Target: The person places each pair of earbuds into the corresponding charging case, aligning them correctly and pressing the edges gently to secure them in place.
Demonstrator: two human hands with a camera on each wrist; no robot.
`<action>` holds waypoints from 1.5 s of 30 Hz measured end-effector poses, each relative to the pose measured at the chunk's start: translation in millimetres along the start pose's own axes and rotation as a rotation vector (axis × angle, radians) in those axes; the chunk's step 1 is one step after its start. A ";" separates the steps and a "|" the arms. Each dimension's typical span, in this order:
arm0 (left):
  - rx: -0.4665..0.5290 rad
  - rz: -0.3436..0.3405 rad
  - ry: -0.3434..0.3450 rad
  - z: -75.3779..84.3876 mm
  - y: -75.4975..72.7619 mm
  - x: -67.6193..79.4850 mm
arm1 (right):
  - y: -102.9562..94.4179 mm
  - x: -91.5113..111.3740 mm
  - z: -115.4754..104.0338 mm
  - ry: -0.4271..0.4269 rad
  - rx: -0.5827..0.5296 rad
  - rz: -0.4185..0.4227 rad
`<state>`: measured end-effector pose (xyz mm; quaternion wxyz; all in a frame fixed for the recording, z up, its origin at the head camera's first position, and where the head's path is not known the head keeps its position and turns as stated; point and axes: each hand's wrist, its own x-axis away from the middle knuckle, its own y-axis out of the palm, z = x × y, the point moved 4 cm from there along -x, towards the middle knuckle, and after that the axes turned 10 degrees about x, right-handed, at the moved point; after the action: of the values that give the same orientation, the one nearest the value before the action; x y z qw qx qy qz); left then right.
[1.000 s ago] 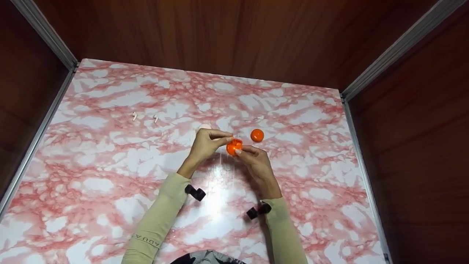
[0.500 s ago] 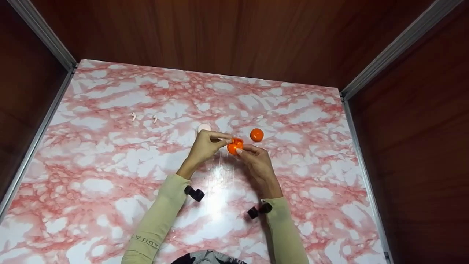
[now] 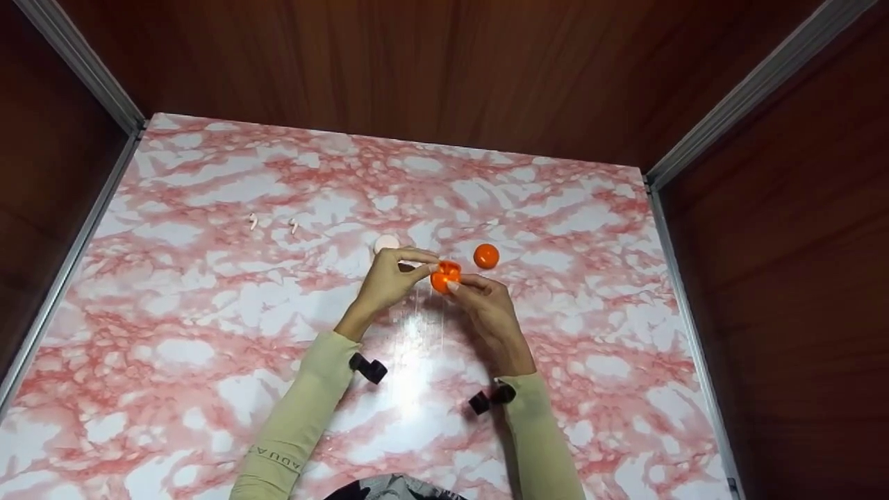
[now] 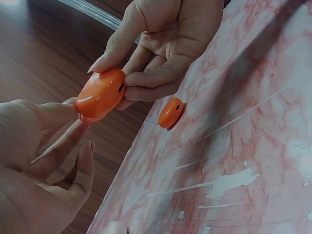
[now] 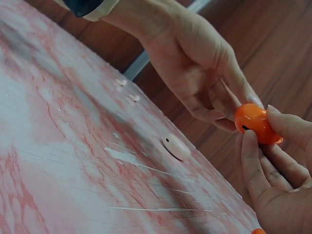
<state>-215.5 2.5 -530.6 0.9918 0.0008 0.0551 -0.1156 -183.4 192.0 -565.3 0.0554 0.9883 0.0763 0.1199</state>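
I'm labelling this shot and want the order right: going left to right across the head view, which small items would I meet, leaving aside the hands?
First earbud → second earbud → pale case → held orange case → loose orange case.

A glossy orange, rounded, hard-shelled case, open at the top, held aloft between the left hand and right hand.

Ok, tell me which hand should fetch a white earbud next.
The left hand, I'd judge: it is nearer the white earbuds, and its fingertips meet only an edge of the held orange case, while the right hand grips that case's body.
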 end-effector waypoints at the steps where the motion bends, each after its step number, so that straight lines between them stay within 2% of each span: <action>1: 0.012 0.003 -0.003 0.0 -0.3 -0.1 | 0.0 -0.1 0.3 0.006 -0.002 0.004; 6: 0.082 0.033 -0.037 5.9 -3.1 -2.0 | 0.1 -1.3 1.2 0.021 -0.005 0.015; 9: 0.190 0.051 -0.097 4.3 -3.1 -4.6 | 0.0 -1.4 2.0 0.028 -0.005 0.023; 12: 0.291 0.066 -0.167 -4.1 -1.5 -7.5 | 0.7 -1.5 2.7 0.029 -0.010 0.017; 21: 0.355 0.076 -0.370 -15.7 3.3 -6.6 | 1.8 -2.6 3.1 0.018 -0.016 0.013; 27: 0.381 0.069 -0.442 -19.9 12.3 -5.9 | 3.3 -3.1 4.2 0.013 -0.009 0.004; 30: 0.380 0.074 -0.437 -20.4 16.9 -5.4 | 4.3 -2.9 4.2 0.011 -0.007 0.005; 40: 0.321 0.076 -0.352 -16.6 25.1 -5.8 | 2.4 -1.1 4.1 -0.014 -0.048 0.018; 45: 0.317 0.045 -0.303 -12.7 25.6 -4.9 | 1.2 -1.7 2.8 -0.003 -0.062 0.019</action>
<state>-215.7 28.8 -543.0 0.9785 0.1405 -0.1137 -0.0995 -184.2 190.3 -568.3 0.0848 0.9870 0.0633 0.1213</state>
